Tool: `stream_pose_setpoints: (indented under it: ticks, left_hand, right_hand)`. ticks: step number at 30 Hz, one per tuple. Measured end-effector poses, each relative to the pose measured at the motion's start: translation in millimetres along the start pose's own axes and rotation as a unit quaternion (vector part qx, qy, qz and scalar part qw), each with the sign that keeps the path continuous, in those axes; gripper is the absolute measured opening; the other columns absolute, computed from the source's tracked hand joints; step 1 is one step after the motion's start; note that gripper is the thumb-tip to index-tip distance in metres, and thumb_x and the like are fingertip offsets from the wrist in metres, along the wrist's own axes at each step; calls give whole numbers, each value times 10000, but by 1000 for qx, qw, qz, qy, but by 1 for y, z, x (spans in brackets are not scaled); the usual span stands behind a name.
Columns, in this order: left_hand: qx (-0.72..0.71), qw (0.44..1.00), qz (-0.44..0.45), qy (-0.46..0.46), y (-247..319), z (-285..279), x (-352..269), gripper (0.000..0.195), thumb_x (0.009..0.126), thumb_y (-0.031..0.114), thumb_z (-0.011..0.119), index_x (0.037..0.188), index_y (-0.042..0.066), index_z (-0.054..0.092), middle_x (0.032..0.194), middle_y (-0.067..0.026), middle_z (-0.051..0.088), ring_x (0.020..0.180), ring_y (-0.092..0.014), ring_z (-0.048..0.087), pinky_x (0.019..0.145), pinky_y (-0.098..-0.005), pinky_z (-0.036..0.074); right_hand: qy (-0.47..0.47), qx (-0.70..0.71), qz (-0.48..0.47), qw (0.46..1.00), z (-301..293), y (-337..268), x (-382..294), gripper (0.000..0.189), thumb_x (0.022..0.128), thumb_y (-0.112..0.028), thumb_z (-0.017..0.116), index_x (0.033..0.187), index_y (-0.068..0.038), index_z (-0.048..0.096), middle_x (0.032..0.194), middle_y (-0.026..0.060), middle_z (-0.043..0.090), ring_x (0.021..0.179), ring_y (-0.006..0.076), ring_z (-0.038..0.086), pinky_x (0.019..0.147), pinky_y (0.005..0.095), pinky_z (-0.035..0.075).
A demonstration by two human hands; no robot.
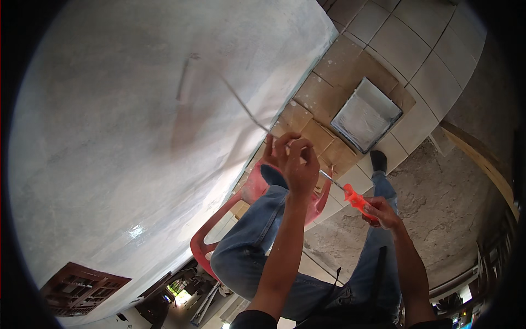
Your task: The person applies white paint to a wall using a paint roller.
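Note:
My left hand (294,162) is closed around the metal rod of a paint roller frame (246,109). My right hand (380,211) grips its orange plastic handle (357,201). At the far end the roller head (185,78) is blurred and lies over the painted wall (123,123); whether it touches the wall cannot be told. A paint tray (365,115), coated inside with whitish paint, sits on cardboard beyond my hands.
Below my left hand stands a red plastic chair (254,183), with my bent leg over it. Paint-spotted cardboard (320,94) covers tiles (398,33) along the wall's foot. Rough concrete floor (427,197) lies at the right, near a wooden edge (485,160). A wooden window frame (82,290) shows lower left.

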State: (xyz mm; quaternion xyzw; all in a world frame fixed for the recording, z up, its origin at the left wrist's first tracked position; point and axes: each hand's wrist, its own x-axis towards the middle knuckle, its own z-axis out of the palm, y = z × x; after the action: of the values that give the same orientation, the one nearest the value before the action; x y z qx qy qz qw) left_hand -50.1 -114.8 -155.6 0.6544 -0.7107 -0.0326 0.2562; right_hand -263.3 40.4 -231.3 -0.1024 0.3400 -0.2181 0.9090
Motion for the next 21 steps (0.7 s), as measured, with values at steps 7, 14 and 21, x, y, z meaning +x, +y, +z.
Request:
stream_pose_setpoints:
  ticks: [7,14,21]
  left_hand:
    - [108,989,34,97,20,-78,55,231,636,-105,526,747,96,554,989,-34,569,1127,-308,399,1055,-504,250]
    - [31,999,36,19,7,-14,33,189,688,-37,578,754,139,595,873,10,590,851,-115,544,1065,-470,166]
    - [-42,998,-13,-51,-7,34,-3,187,672,-40,594,731,137,594,957,-13,561,994,-175,497,1051,-451,201]
  right_hand:
    - [-90,-54,-93,990,47,-51,20,392,927,-259,576,1196,26,565,639,-36,459,526,39,397,443,192,323]
    - [-30,-6,-61,998,7,-32,16,380,916,-289,598,1153,8,590,614,-26,454,478,30,353,399,197,265]
    - [52,18,-1,998,-14,5,2,372,919,-334,579,1132,-29,580,584,1,475,403,31,349,353,188,261]
